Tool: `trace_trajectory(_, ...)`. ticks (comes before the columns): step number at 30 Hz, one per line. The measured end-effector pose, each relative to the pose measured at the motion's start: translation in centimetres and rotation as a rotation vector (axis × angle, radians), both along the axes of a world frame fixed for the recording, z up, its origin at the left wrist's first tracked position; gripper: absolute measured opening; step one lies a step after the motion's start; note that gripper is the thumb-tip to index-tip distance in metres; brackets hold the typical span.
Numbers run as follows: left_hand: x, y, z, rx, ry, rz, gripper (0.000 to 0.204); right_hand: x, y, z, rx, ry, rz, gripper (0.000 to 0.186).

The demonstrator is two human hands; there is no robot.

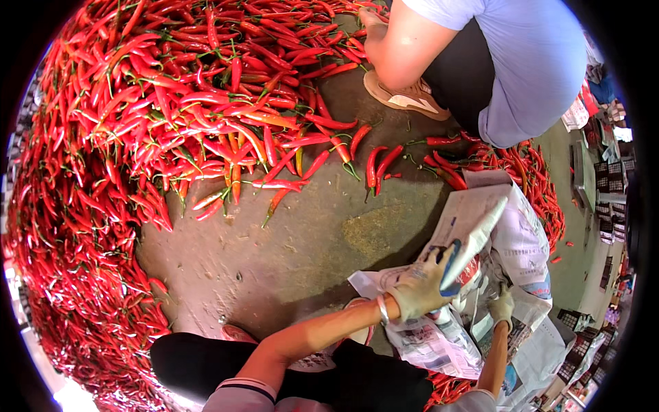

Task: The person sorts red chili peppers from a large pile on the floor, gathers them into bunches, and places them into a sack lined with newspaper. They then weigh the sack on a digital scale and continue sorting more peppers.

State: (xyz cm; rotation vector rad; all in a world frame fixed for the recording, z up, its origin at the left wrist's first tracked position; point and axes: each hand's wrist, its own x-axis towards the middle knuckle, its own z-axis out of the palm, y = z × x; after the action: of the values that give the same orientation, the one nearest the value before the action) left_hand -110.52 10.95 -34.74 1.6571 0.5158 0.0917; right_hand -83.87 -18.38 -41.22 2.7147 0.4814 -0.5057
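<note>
Newspaper (470,214) was located right of large pepper pile (171,103), gripped by left hand (420,292), fingers curled closed. Right hand (502,307) was set against it, grip not discernible. Paper-arranging was judged underway; two-handed steadying seemed called for.

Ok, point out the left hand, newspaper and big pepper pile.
Left hand (420,287): head view, back of glove.
Newspaper (524,247): head view, printed upper-right part.
Big pepper pile (137,127): head view, upper part.
</note>
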Motion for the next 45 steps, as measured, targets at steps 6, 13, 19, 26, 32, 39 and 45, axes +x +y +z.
trace_trajectory(6,-2.7,4.1,-1.7,-0.019,-0.203,0.170,0.075,-6.8,8.1,12.6,1.110,-0.413,0.129,0.039)
trace_trajectory(13,-4.0,18.3,-6.1,0.811,0.255,0.450,0.051,-25.1,30.3,8.4,1.488,0.370,0.073,0.055)
trace_trajectory(19,0.2,27.9,-7.9,1.120,0.446,0.044,0.058,-20.2,43.1,-3.1,1.044,-0.129,0.052,0.074)
trace_trajectory(26,0.0,29.7,-12.3,1.182,0.544,0.041,0.050,-18.3,46.2,-9.5,0.855,-0.209,0.167,0.063)
trace_trajectory(32,-6.4,25.3,-11.6,1.156,0.469,-0.144,0.035,-26.4,44.3,-9.6,1.013,-0.076,0.337,0.056)
trace_trajectory(39,-23.0,22.1,-12.6,1.209,0.486,-0.198,0.036,-38.4,38.4,-6.4,0.843,0.372,0.723,0.060)
trace_trajectory(45,-34.5,19.9,-11.2,1.124,0.637,-0.206,0.039,-39.5,38.9,-3.5,1.032,0.770,0.738,0.041)
